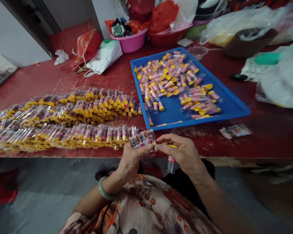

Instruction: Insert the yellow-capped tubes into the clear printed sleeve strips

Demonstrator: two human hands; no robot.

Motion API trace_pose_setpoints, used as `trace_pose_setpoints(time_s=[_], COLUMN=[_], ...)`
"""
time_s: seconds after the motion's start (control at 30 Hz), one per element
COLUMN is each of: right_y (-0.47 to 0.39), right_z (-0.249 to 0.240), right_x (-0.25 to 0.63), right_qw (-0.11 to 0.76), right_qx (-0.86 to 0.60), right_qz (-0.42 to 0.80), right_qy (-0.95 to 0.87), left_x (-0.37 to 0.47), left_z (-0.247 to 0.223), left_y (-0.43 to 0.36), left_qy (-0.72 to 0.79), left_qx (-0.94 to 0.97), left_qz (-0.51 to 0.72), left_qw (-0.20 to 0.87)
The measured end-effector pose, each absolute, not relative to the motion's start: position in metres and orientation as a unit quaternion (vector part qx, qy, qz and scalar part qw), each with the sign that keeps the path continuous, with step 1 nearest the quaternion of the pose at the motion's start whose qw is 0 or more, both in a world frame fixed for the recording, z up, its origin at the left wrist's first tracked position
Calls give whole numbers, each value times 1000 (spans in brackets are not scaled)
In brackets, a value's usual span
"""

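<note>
My left hand (134, 156) is closed on a small stack of printed labels (143, 139), its thumb pressed on their lower edge. Close beside it, my right hand (183, 154) pinches at the right edge of the labels with thumb and forefinger. A clear tube (171, 164) with a yellow cap and pink contents hangs from under the right hand's curled fingers. Beyond both hands lies a blue tray (171, 112) holding many similar pink-filled tubes (158, 87). On the left, rows of capped tubes (97, 135) with labels inside are stacked along the table.
The red table (117, 78) has its front edge just below my hands. More printed labels (235, 131) lie at right. A pink basin (130, 40), a red basin (168, 37), bags (104, 57) and a brown container (249, 42) stand at the back.
</note>
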State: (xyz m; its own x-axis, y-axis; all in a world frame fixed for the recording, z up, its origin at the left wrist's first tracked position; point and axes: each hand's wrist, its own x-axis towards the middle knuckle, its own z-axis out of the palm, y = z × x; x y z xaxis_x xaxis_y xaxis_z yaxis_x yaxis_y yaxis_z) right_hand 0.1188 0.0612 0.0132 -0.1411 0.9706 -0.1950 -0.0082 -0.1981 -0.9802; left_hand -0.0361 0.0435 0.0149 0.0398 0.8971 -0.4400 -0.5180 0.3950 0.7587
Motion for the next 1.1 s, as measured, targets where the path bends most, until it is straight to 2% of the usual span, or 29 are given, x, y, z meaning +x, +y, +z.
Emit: trace_pose_setpoints(time_s=[0.2,0.47,0.7,1.1], right_y=[68,70,73,79], right_z=[12,13,5,1], right_x=[120,118,129,147], right_qw=[383,349,386,363], right_qx=[-512,-499,-506,-485], right_qz=[600,676,673,693], right_qy=[-481,-414,-378,-390], left_x=[-33,-34,-28,-18], left_z=[12,8,7,6], left_y=[35,35,37,45], left_qy=[468,466,483,530], left_qx=[235,240,226,236], left_qz=[471,461,449,409], left_qw=[710,716,717,705])
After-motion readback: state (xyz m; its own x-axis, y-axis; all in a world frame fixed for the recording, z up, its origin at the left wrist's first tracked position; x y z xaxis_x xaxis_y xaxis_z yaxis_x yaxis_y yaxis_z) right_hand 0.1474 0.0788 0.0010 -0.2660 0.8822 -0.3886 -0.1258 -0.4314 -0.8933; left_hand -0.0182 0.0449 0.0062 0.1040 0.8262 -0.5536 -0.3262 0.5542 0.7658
